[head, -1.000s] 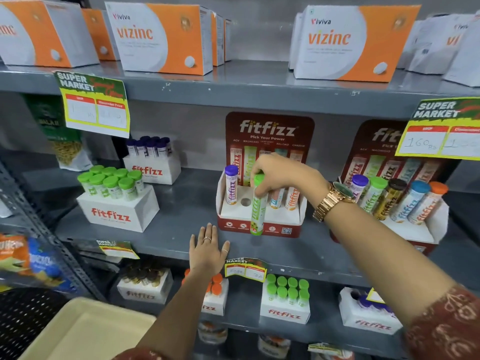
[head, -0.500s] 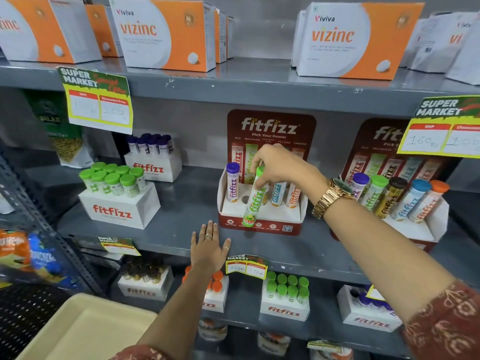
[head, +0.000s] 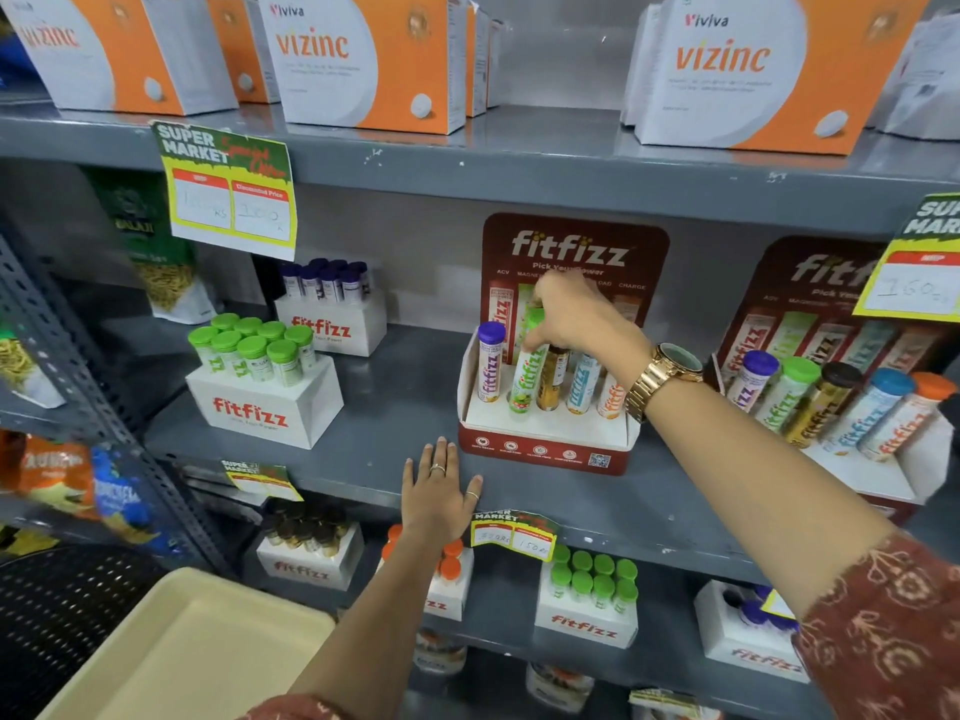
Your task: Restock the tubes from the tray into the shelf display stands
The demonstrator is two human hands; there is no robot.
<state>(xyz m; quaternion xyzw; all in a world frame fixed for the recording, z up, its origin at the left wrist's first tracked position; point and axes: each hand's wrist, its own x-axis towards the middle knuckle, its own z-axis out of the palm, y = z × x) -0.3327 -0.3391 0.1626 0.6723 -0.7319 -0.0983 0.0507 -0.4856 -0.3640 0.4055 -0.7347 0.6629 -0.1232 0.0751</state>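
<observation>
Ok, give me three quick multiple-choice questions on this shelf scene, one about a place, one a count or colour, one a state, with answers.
1. Where does the left hand rest?
A. in the tray
B. flat on the shelf edge
C. on a vizinc box

2. What colour is the cap of the tube under the right hand?
A. green
B. blue
C. black

3. How is that tube?
A. lying on the shelf
B. standing in the red display stand, still gripped at the top
C. in the tray

Answers: 1 B, palm down on the grey ledge. 2 A, green shows beside the fingers. 3 B, its base sits in the stand.
</observation>
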